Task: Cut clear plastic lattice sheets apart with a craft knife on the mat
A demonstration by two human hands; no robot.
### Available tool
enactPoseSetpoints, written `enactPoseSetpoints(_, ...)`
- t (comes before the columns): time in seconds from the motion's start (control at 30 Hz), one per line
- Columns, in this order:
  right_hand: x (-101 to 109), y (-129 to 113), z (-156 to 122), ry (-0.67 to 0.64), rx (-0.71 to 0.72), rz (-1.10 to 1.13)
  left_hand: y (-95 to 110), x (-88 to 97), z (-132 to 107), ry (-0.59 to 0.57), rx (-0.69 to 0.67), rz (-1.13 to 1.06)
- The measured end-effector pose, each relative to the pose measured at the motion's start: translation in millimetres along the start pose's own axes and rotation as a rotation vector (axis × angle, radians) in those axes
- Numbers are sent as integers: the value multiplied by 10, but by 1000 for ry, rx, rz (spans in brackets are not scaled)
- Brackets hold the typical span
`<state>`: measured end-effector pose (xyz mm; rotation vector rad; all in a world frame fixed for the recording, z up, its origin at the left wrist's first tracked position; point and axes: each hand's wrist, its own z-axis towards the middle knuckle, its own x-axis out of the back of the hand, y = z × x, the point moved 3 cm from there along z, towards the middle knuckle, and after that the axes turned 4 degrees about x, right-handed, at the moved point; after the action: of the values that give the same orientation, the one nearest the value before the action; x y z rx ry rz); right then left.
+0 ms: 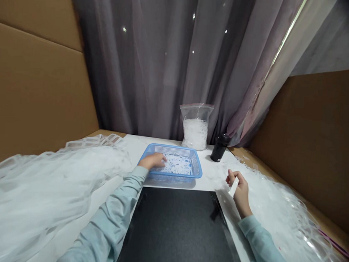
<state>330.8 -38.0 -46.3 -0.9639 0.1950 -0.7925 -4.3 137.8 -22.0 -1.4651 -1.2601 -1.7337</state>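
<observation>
Hand, R (242, 190): closed round slim white tool (234, 187), exact type can't tell; near far R corner of board.
Hand, L (154, 161): reaching over basket's L side, fingers bent down at strips; can't tell if pinching any.
Strips (177, 166): white, thin, tangled, loose in btm of basket.
Basket (198, 162): lt blue plastic, perforated walls, on white table (208, 182), just beyond board.
Board (176, 230): black, flat, btm ctr, betw. both forearms.
Zip bag (195, 133): clear, upright behind basket, part-filled w/ similar white strips.
Bottle (219, 148): black, lidded, standing R of basket.
Piles: white translucent frame-like pcs on L (52, 188); more translucent white stuff on R (277, 207).
Surround: cardboard panels L (35, 88) & R (314, 128); gray curtain (162, 77) w/ star cut-outs behind.
</observation>
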Motion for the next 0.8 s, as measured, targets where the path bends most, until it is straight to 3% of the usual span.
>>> enactPoseSetpoints(0.23,4,-9,-7,-6,-2,1,-176,113,-11,67,162,145)
enactPoseSetpoints(0.5,8,-1,-2,-2,1,2,-9,-4,-26,-25,105,110)
enactPoseSetpoints(0.73,0,14,-9,-7,0,11,47,379,-163,151,14,72)
enactPoseSetpoints(0.8,-1,15,-12,-11,-4,13,70,441,-193,148,-20,52)
